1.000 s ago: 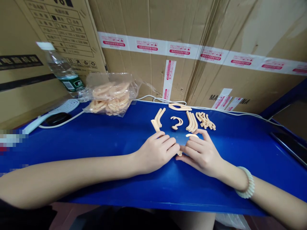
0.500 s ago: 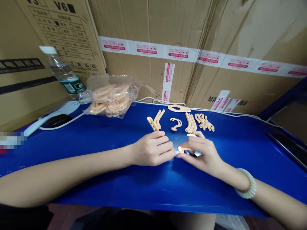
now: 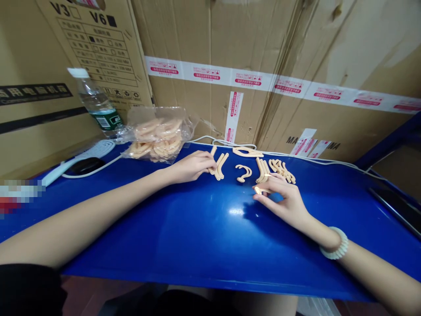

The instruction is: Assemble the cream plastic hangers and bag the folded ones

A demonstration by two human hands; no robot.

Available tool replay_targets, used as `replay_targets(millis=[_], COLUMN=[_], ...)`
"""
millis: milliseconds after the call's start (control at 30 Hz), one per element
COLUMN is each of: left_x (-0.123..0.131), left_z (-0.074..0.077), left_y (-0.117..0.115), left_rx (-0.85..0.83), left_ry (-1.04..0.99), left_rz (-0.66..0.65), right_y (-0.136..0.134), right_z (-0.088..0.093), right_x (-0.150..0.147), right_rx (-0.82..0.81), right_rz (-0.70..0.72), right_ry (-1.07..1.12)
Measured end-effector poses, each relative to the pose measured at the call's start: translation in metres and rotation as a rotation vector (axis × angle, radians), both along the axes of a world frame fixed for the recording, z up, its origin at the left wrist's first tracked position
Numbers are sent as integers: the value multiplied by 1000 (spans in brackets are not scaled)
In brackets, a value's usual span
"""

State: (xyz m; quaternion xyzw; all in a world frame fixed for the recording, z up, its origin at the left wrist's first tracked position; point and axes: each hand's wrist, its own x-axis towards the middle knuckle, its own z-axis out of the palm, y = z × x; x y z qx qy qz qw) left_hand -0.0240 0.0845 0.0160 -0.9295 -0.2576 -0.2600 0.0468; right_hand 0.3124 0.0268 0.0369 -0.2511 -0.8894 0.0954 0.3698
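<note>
My left hand [image 3: 196, 165] reaches to the back of the blue table, its fingers closed on a beige plastic hanger arm [image 3: 213, 150]. Right beside that lie matching hanger arms [image 3: 222, 166] in a small group. My right hand [image 3: 284, 195] is raised over the table with a beige hanger hook [image 3: 259, 191] pinched between thumb and fingers; part of the hook is hidden by them. Between the two hands rests a loose curved hook [image 3: 244, 174]. Behind my right hand are another group of arms [image 3: 262, 169] and a pile of several hooks [image 3: 283, 170].
A beige hanger body [image 3: 248, 152] lies near the rear edge by a white cable [image 3: 329, 160]. To the left are a clear bag of beige parts [image 3: 158, 138], a water bottle [image 3: 98, 103], a white handheld fan [image 3: 88, 151] and a black object [image 3: 87, 166]. Cardboard boxes [image 3: 204, 39] stand behind.
My left hand has moved away from my right, back and to the left, carrying the hanger arm to the other arms. My right hand still holds the hook, slightly higher in view.
</note>
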Motion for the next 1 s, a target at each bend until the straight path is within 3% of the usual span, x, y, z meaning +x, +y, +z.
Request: replay_targets(millis=[233, 467, 733, 900, 1000], left_x=[9, 10, 15, 25, 27], left_z=[1, 0, -4, -6, -9], left_y=[-13, -14, -19, -27, -27], left_rx=[-109, -19, -20, -30, -46], left_ry=[-100, -53, -70, -72, -29], left_rz=[-110, -14, -15, 30, 55], right_y=[2, 8, 20, 36, 44], right_z=[4, 5, 14, 19, 14], right_x=[-1, 1, -1, -18, -31], right_rx=[-8, 79, 186, 183, 160], right_rz=[-28, -78, -89, -40, -81], right_ry=[-17, -64, -223, -355, -418])
